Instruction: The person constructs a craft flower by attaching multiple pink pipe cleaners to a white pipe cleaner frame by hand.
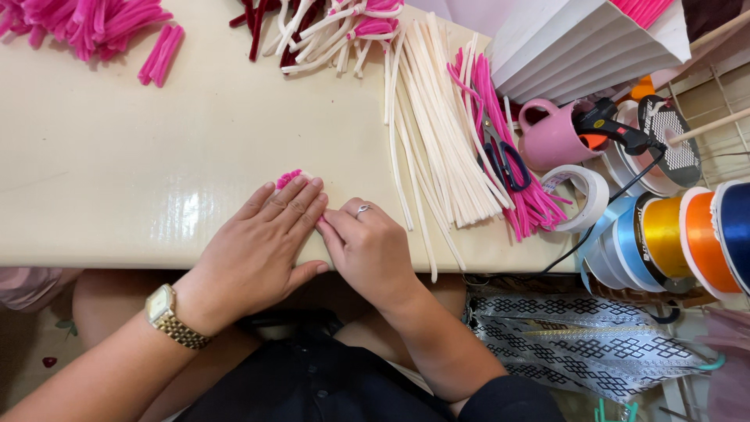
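A cream table carries a long bundle of white pipe cleaners. The left hand lies flat, fingers together, pressing a small pink fuzzy piece near the front edge. The right hand touches it, fingers curled; its grip is hidden.

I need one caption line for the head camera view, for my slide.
Both hands, left hand and right hand, press a small pink fuzzy piece flat on a cream table.
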